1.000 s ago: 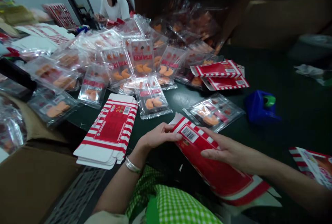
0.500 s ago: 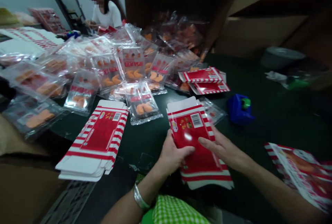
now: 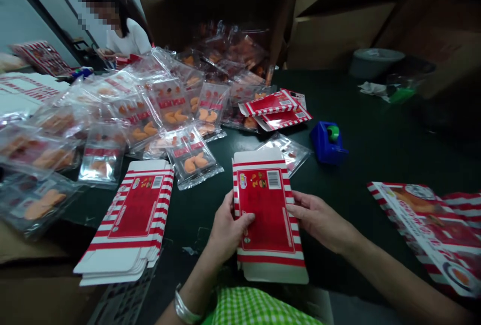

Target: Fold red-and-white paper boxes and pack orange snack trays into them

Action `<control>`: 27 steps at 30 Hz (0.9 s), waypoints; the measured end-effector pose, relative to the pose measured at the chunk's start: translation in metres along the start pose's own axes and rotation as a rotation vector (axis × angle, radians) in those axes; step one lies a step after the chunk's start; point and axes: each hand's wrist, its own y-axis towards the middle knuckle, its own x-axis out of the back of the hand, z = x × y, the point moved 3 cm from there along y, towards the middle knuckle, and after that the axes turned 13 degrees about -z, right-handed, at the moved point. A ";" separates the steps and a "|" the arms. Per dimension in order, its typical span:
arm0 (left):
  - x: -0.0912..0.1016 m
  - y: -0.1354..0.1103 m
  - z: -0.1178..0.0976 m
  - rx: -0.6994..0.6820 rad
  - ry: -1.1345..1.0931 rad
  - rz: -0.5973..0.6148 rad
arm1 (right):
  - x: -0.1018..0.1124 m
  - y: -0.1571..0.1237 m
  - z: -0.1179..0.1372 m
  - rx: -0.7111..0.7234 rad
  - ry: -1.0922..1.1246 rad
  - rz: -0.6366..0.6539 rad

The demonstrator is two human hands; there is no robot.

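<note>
Red carton (image 3: 266,214), greenish table (image 3: 376,134), cardboard boxes (image 3: 338,24).

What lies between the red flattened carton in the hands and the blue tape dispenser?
In the head view, one clear plastic packet lies there.

Glossy card box (image 3: 267,214) w/ clear plastic pkts (image 3: 191,157), matt dark table (image 3: 376,134), shiny metal bangle (image 3: 183,311).

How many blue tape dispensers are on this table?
1: the blue tape dispenser stands on the dark table, beyond the right hand. A small blue item by the far co-worker is too unclear to tell, and others may be hidden.
</note>
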 end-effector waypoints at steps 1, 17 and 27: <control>0.001 -0.003 0.001 0.027 -0.041 0.022 | 0.001 -0.003 -0.003 -0.024 0.017 -0.001; 0.001 0.005 -0.004 0.126 0.012 0.227 | 0.025 -0.010 -0.024 0.019 -0.028 -0.147; -0.001 0.014 0.001 -0.017 0.174 0.077 | 0.022 -0.021 -0.020 0.174 -0.086 -0.113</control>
